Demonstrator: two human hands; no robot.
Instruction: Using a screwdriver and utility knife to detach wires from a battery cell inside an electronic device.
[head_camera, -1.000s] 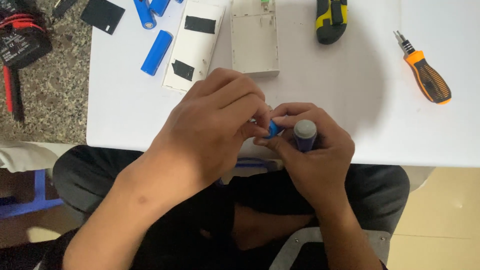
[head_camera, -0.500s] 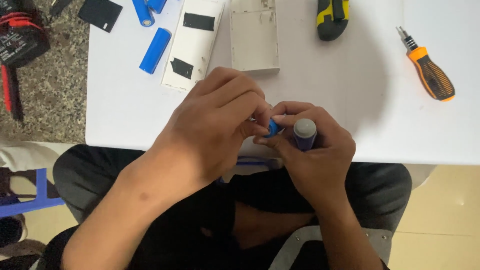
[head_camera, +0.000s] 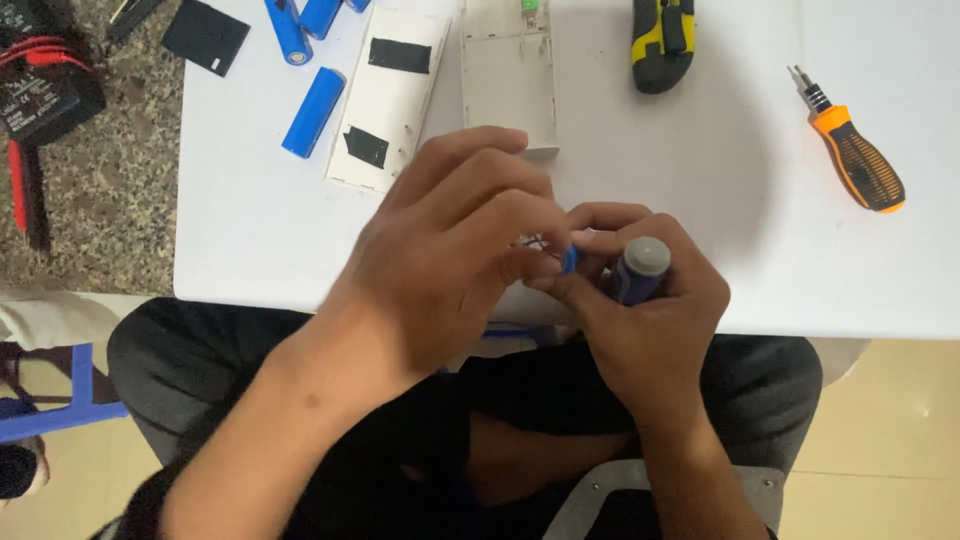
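Head view: both hands (head_camera: 560, 270) pinch a small blue cell (head_camera: 569, 260).

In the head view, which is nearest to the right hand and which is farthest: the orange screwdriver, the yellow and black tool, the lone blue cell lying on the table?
From the right hand:
1. Orange screwdriver, to the right on the white table.
2. Yellow and black tool, straight ahead at the far edge.
3. Lone blue cell, far left, beyond the left hand.
The first two are close in distance; the cell is plainly farthest.

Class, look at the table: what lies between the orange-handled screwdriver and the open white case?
In the head view, a black-and-yellow tool lies between the orange-handled screwdriver and the open white case.
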